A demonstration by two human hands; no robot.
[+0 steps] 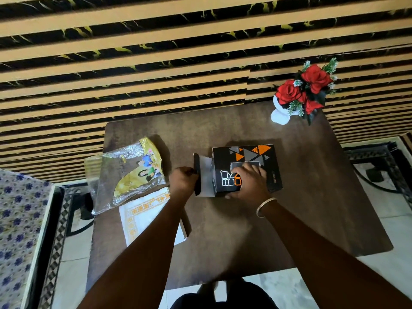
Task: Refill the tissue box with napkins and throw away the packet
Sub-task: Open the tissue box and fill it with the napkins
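The left forearm hides part of the napkins [142,214]. The left hand [183,182] grips the tissue box's [246,168] open flap [197,175]; the right hand [250,181] presses flat on top.

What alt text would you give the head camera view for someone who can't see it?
The left hand holds open the end flap of a black tissue box on a brown table while the right hand steadies its top. An empty packet and white napkins lie left.
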